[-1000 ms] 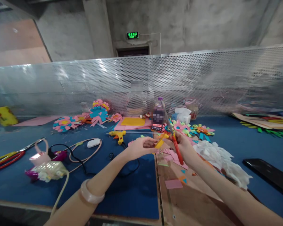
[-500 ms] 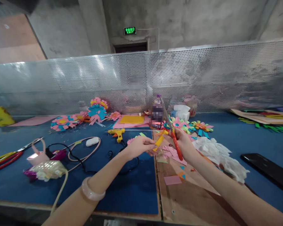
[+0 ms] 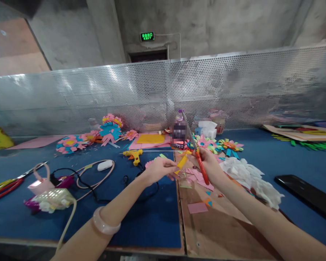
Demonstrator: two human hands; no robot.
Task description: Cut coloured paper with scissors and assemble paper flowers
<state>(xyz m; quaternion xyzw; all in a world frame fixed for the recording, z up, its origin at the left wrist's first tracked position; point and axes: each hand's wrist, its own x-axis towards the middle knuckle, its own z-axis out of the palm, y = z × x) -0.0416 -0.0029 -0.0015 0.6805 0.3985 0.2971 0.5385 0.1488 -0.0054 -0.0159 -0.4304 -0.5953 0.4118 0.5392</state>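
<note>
Between my hands is a small folded strip of yellow paper [image 3: 182,162]. My left hand [image 3: 161,170] pinches its near end between thumb and fingers. My right hand [image 3: 209,165] is closed around red-handled scissors [image 3: 201,167], whose blades point up and away from me. The fingertips of that hand are close to the far end of the yellow strip; whether they touch it I cannot tell. Pink paper scraps [image 3: 197,175] lie on the brown board under my hands. A pink rectangle of paper [image 3: 197,207] rests nearer to me.
A yellow glue gun [image 3: 134,156] and its black cord lie left of my hands. Paper flowers [image 3: 110,129], yellow sheets [image 3: 151,138] and a bottle [image 3: 179,130] stand along the perforated metal screen [image 3: 97,98]. Crumpled tissue [image 3: 244,174] and a black phone [image 3: 306,195] are on the right.
The whole view has shifted slightly to the left. My hands keep the same hold on the yellow paper strip and the scissors.
</note>
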